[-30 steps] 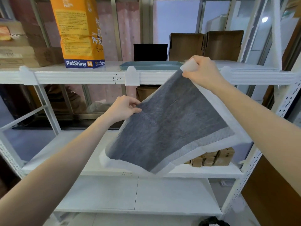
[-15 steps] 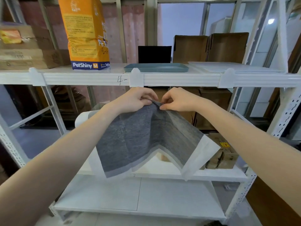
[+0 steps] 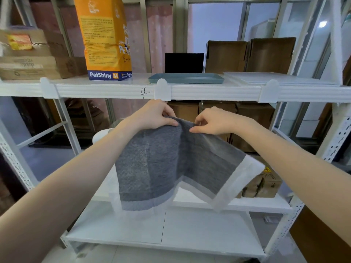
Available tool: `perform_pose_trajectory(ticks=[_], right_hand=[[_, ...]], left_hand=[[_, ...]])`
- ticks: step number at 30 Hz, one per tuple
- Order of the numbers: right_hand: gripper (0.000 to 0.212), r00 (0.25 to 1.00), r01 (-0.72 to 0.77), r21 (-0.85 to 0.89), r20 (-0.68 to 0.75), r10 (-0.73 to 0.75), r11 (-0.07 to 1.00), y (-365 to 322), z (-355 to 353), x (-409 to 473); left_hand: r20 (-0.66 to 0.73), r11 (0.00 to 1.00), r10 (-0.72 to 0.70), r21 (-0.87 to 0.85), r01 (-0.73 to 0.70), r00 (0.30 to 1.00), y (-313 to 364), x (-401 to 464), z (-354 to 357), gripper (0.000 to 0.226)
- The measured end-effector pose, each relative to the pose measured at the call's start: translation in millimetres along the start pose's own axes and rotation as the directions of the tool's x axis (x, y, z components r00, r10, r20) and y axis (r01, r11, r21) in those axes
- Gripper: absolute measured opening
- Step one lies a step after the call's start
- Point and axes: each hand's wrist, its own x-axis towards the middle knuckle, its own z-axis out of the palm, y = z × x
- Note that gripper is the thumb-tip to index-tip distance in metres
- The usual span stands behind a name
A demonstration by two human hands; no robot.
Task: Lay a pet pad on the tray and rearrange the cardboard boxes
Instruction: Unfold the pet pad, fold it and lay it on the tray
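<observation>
1. Left hand (image 3: 152, 118) and right hand (image 3: 214, 121) both pinch the top edge of the pad (image 3: 171, 164), close together; it hangs sagging in front of the shelf, below the tray (image 3: 186, 78).
2. Risk: with pinches this close, the pad may stay bunched and land creased or off-centre on the tray.
3. White metal shelf (image 3: 209, 92); boxes (image 3: 250, 56) behind the tray, orange bag (image 3: 106, 38) left. Storeroom, window behind.

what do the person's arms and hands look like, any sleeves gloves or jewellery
Both arms are bare from the frame edge to the wrist, with no sleeve in view. The left hand and right hand wear no gloves, and no rings, watch or bracelet show. Fingernails look short and unpainted.
</observation>
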Motion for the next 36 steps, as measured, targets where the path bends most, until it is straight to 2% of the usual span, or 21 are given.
perform_pose_trajectory(ticks=[4, 8, 11, 14, 17, 20, 21, 24, 26, 32, 34, 36], right_hand=[[0.028, 0.999, 0.008, 0.030, -0.050, -0.007, 1.000, 0, 8, -3], [0.023, 0.997, -0.006, 0.037, -0.079, 0.009, 0.999, -2, 8, -3], [0.021, 0.996, 0.014, 0.123, -0.094, -0.002, 0.992, -7, 7, -2], [0.027, 0.997, 0.036, 0.272, -0.070, -0.018, 0.962, -15, 6, -5], [0.029, 0.999, 0.016, 0.421, -0.045, 0.003, 0.907, -17, 6, -7], [0.025, 0.984, 0.038, 0.344, -0.174, 0.024, 0.938, -9, 3, -6], [0.031, 0.980, 0.045, 0.320, -0.198, 0.020, 0.946, -5, 3, -5], [0.055, 0.991, 0.039, 0.286, -0.136, 0.001, 0.957, 5, 5, -4], [0.062, 0.998, 0.037, 0.267, -0.063, -0.021, 0.963, 6, 7, -3], [0.059, 0.999, 0.024, 0.254, 0.026, -0.032, 0.967, -2, 10, -2], [0.048, 1.000, 0.006, 0.281, 0.021, -0.013, 0.960, -5, 9, -2], [0.039, 1.000, -0.003, 0.313, 0.003, 0.002, 0.950, -6, 9, -2]], left_hand=[[0.016, 1.000, -0.001, 0.026, 0.000, 1.000, -2, 0, -1, 0.012], [0.021, 0.984, -0.015, 0.176, 0.011, 1.000, -3, -3, 2, 0.011], [-0.045, 0.968, -0.041, 0.245, 0.051, 0.998, 1, -6, 8, 0.020], [-0.115, 0.965, -0.073, 0.244, 0.099, 0.991, 5, -6, 13, 0.024], [-0.142, 0.987, -0.102, 0.107, 0.118, 0.985, 1, -3, 12, 0.022], [-0.120, 0.991, -0.089, -0.112, 0.076, 0.989, 1, -3, 8, 0.024], [-0.112, 0.984, -0.083, -0.163, 0.064, 0.990, 2, -4, 6, 0.026], [-0.061, 0.956, -0.049, -0.291, 0.029, 0.997, 1, -5, 2, 0.031], [-0.016, 0.930, -0.020, -0.368, 0.012, 1.000, 0, -5, 0, 0.035], [-0.016, 0.760, -0.077, -0.648, 0.048, 0.997, 0, -6, 0, 0.032], [-0.033, 0.707, -0.128, -0.704, 0.068, 0.991, 4, -7, -3, 0.029], [0.029, 0.614, -0.191, -0.776, 0.142, 0.981, 2, -3, -5, 0.031]])
